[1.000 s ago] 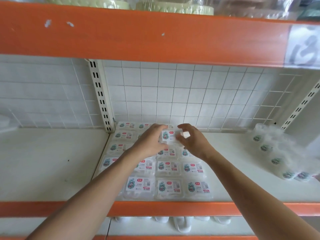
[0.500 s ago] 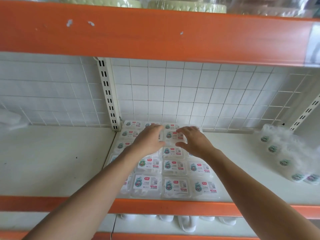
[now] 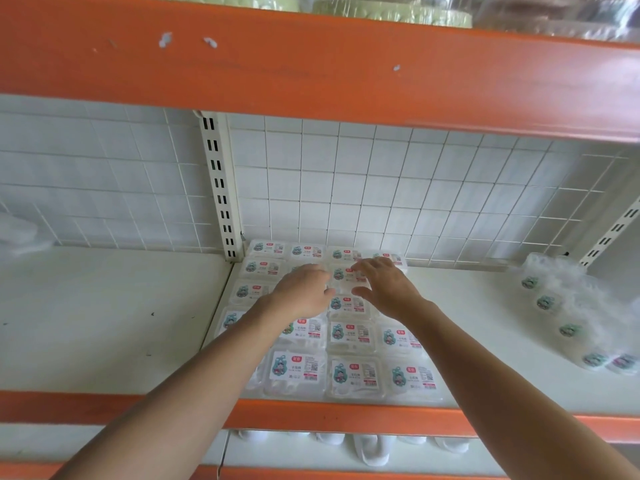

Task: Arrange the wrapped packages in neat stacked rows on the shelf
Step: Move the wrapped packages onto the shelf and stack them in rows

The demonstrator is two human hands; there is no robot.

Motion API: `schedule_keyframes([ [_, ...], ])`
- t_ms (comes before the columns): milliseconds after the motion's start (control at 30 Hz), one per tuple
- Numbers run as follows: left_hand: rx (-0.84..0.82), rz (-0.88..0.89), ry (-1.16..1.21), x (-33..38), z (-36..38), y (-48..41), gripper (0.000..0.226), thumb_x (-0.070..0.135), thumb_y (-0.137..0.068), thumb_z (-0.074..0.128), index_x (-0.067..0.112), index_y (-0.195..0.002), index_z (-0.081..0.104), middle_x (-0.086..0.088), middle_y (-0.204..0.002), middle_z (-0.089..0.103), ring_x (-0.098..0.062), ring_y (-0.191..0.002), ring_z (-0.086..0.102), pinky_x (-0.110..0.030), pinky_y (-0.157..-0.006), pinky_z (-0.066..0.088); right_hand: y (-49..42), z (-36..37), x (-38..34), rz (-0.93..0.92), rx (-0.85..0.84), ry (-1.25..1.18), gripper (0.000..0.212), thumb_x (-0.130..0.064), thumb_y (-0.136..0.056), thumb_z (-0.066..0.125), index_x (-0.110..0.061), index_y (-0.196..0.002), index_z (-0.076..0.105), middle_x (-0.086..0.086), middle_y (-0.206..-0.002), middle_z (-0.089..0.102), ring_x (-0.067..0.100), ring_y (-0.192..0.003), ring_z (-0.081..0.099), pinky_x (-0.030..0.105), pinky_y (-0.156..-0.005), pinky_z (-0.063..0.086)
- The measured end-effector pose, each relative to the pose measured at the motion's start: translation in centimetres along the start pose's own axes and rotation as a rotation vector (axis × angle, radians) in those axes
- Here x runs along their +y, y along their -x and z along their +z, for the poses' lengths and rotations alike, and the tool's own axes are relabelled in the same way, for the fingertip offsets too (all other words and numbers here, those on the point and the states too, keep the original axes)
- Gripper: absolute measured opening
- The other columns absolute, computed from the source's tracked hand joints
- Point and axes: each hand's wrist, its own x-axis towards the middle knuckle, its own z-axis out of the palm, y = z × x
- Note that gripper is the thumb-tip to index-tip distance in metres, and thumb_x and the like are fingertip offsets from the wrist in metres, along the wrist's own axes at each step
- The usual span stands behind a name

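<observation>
Several clear wrapped packages (image 3: 351,375) with blue and red labels lie in tidy rows on the white shelf (image 3: 104,323), from the front edge back to the wire grid. My left hand (image 3: 303,294) lies palm down on packages in the back rows, fingers loosely extended. My right hand (image 3: 388,289) hovers just right of it, fingers spread over a labelled package (image 3: 346,275) that lies between the two hands. Neither hand grips anything. The packages under the hands and forearms are partly hidden.
A bag of similar labelled items (image 3: 571,317) lies on the shelf at the right. An orange beam (image 3: 311,64) crosses overhead and another orange rail (image 3: 346,417) edges the shelf front. A slotted upright (image 3: 221,188) and wire grid (image 3: 381,188) close the back.
One second ago both hands held a package above the back rows. It now lies in the row and the fingers have opened and flattened over it.
</observation>
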Motion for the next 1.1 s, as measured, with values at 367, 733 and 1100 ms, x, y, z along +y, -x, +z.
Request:
schedule_keyframes([
  [367, 0.045, 0.049, -0.036, -0.2, -1.8, 2.3, 0.069, 0.062, -0.088, 0.052, 0.016, -0.139, 0.047, -0.003, -0.145, 0.044, -0.019, -0.135, 0.036, -0.041, -0.108, 0.036, 0.2, 0.3, -1.1, -0.053, 0.002, -0.001, 0.048, -0.035, -0.097, 0.051, -0.018, -0.141, 0.042, 0.003, -0.150, 0.039, 0.020, -0.142, 0.027, 0.037, -0.118, 0.022],
  [733, 0.025, -0.062, -0.106, -3.1, -2.9, 4.8, 0.081, 0.052, -0.072, 0.077, 0.019, -0.139, 0.047, -0.001, -0.134, 0.047, -0.021, -0.125, 0.037, -0.037, -0.100, 0.038, 0.4, 0.8, -4.0, -0.192, 0.092, -0.066, 0.042, -0.032, -0.098, 0.051, -0.021, -0.138, 0.047, -0.001, -0.146, 0.045, 0.018, -0.139, 0.033, 0.035, -0.115, 0.027],
  [1100, 0.321, 0.045, -0.016, -0.1, -2.0, 2.3, 0.073, 0.055, -0.076, 0.072, 0.024, -0.137, 0.047, 0.007, -0.131, 0.052, -0.020, -0.121, 0.041, -0.035, -0.097, 0.039, 2.7, -1.0, -1.8, -0.044, 0.141, -0.498, 0.038, -0.020, -0.097, 0.053, -0.022, -0.134, 0.051, -0.004, -0.131, 0.057, 0.009, -0.120, 0.053, 0.029, -0.105, 0.041],
])
